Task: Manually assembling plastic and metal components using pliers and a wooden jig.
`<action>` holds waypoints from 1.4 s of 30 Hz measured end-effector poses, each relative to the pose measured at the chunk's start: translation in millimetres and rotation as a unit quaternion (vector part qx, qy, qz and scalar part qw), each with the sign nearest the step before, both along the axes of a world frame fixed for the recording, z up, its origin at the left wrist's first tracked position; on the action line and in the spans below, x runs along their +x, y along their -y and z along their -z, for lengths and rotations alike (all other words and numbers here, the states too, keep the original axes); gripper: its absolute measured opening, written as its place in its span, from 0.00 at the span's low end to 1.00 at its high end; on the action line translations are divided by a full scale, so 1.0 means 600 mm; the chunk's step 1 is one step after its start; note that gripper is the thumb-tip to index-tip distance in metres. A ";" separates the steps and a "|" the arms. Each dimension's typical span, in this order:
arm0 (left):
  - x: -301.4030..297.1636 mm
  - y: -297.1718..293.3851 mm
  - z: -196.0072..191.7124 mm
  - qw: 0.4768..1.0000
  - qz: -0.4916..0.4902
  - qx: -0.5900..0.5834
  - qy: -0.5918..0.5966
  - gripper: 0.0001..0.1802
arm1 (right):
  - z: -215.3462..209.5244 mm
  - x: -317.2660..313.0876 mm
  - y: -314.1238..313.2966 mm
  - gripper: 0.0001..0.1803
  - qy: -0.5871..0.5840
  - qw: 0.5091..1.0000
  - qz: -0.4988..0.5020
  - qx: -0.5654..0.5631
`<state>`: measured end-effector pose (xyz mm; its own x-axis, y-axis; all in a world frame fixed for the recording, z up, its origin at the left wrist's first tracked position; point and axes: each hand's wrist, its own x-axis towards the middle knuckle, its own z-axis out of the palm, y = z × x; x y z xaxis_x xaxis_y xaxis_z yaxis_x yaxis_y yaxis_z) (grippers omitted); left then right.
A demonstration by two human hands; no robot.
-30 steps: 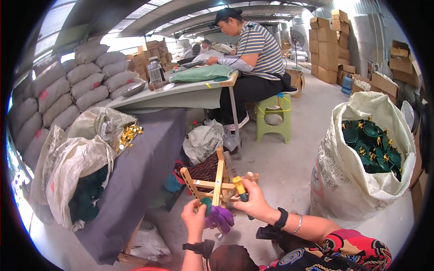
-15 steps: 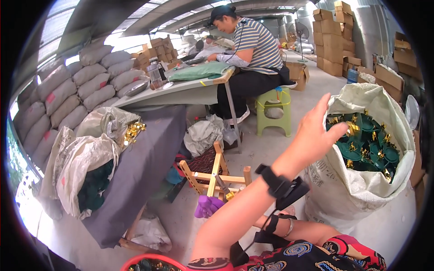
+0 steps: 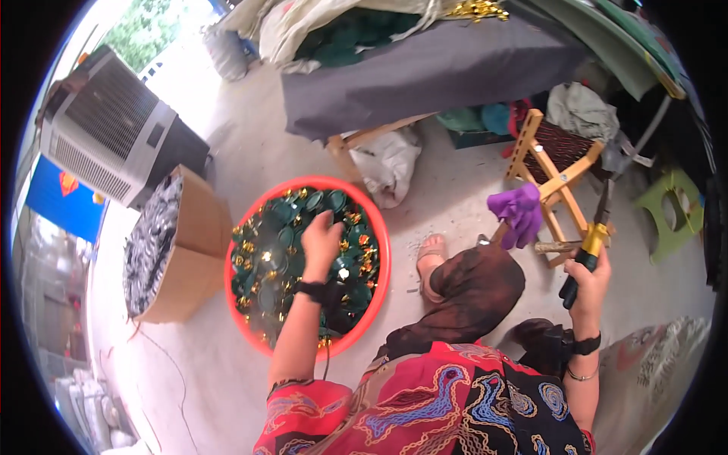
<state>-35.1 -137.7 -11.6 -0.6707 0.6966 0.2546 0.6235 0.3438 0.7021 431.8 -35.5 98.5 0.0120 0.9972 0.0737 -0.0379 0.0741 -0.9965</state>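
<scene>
My left hand reaches down into a round red basin on the floor, fingers closed among several dark green pieces with gold trim. What it grips, if anything, is hidden under the fingers. My right hand is raised at the right and holds pliers with yellow and black handles, jaws pointing up. Just beyond them stands a small wooden folding stool with a purple glove draped on its frame.
A cardboard box with silvery pieces stands left of the basin. Behind it is a grey cooling unit. A table under dark cloth runs across the top. A green plastic stool is at the right. My knee and foot lie beside the basin.
The view has swung from the room and the seated person down to the floor at my left. My left hand has gone into the red basin; my right hand now holds pliers.
</scene>
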 end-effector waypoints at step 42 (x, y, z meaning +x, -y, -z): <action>0.458 -0.393 -0.048 0.874 0.467 0.131 0.012 0.30 | -0.042 -0.076 -0.138 0.30 0.221 0.954 -0.039 0.197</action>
